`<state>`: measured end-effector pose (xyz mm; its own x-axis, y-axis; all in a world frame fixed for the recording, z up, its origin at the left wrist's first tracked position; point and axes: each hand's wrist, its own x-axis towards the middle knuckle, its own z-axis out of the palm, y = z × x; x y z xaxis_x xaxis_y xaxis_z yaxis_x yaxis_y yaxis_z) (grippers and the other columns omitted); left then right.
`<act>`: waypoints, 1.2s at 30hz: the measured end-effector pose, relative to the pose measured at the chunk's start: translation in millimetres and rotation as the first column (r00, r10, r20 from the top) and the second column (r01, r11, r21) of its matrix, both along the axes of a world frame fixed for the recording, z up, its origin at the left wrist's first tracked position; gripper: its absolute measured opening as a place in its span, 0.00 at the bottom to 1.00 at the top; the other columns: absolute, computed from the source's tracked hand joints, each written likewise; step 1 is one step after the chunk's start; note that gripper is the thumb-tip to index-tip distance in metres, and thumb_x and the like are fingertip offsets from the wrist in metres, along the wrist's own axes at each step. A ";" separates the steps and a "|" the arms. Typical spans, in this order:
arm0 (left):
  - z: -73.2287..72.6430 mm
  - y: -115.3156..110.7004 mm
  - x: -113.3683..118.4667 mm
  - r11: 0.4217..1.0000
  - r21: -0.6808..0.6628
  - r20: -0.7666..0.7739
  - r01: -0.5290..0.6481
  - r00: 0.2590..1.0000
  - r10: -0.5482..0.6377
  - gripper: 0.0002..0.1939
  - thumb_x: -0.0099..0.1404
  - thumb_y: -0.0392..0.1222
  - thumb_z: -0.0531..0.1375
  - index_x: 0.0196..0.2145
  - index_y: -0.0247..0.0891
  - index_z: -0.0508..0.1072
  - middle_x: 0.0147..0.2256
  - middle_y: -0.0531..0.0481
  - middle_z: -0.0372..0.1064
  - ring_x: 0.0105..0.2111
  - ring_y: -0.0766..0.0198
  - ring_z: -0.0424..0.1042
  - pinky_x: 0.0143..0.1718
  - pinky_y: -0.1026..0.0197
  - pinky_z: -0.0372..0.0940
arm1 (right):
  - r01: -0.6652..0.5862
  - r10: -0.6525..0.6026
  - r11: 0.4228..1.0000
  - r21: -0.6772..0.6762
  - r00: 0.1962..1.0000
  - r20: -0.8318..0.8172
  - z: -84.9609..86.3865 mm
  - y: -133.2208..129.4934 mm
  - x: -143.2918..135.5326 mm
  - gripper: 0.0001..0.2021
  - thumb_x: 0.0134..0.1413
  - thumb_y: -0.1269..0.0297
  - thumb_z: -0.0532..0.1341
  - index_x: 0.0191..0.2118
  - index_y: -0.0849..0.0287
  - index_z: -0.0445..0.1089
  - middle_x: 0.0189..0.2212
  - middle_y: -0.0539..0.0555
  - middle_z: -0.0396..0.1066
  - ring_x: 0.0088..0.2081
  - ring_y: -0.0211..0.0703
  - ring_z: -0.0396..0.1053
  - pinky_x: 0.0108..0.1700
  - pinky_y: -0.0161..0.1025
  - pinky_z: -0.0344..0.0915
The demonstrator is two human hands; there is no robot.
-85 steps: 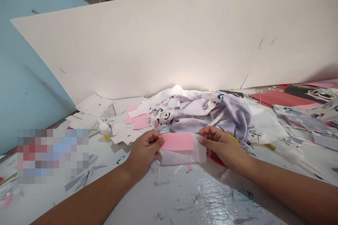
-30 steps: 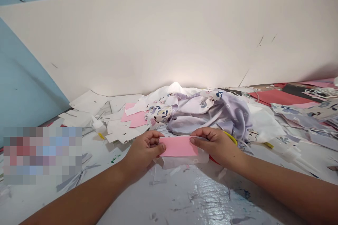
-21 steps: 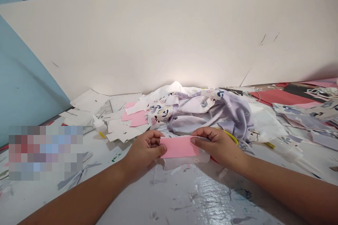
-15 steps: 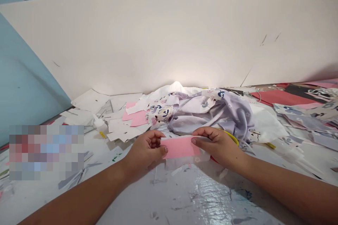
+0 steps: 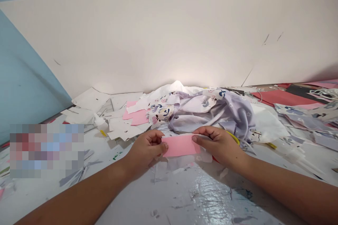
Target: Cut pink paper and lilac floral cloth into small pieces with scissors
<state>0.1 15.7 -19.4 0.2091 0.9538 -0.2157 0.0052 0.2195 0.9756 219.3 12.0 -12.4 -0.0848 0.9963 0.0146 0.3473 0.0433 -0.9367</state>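
Pink card (image 5: 181,145) is pinched in my left hand (image 5: 146,148) and right hand (image 5: 220,144), and tbh the pale fabric (image 5: 207,156) under it could skew if one pinch loosens.

The pink paper (image 5: 181,146) is a plain, smooth rectangle, long side crosswise, its face turned toward the person and its lower edge slightly bowed. It lies over a pale, thin cloth (image 5: 182,161), which I can see sticking out below and past the right end, with a faint flower print. Both hang just above the table, pinched between left hand (image 5: 146,147) and right hand (image 5: 219,145).
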 end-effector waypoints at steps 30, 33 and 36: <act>-8.1 4.8 0.1 0.991 0.111 -0.049 -0.077 0.995 0.082 0.10 0.49 0.43 0.64 0.27 0.38 0.67 0.22 0.57 0.55 0.20 0.74 0.57 0.22 0.67 0.62 | 0.031 -0.050 0.988 -0.152 0.991 -0.126 -5.3 4.5 -0.9 0.13 0.40 0.60 0.64 0.35 0.54 0.65 0.19 0.45 0.68 0.16 0.34 0.63 0.17 0.30 0.57; -7.7 4.0 0.4 0.991 0.104 -0.038 -0.084 0.995 0.089 0.11 0.49 0.43 0.64 0.28 0.38 0.67 0.24 0.57 0.55 0.20 0.74 0.58 0.21 0.67 0.62 | 0.008 -0.037 0.986 -0.164 0.984 -0.175 -8.1 5.3 -0.5 0.14 0.40 0.60 0.64 0.36 0.54 0.64 0.19 0.44 0.68 0.16 0.34 0.63 0.17 0.30 0.57; -2.7 2.1 1.7 0.992 0.092 -0.025 -0.083 0.996 0.086 0.12 0.47 0.43 0.64 0.29 0.39 0.66 0.25 0.57 0.56 0.21 0.74 0.58 0.22 0.66 0.63 | -0.009 -0.023 0.986 -0.164 0.980 -0.197 -10.3 5.8 0.3 0.14 0.40 0.60 0.63 0.37 0.54 0.63 0.19 0.44 0.68 0.16 0.34 0.63 0.18 0.31 0.58</act>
<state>1.8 17.8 -22.1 0.1217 0.9837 -0.1325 0.0187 0.1312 0.9912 219.7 17.8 -22.7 -0.0894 0.9871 -0.1325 0.1549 -0.1176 -0.9809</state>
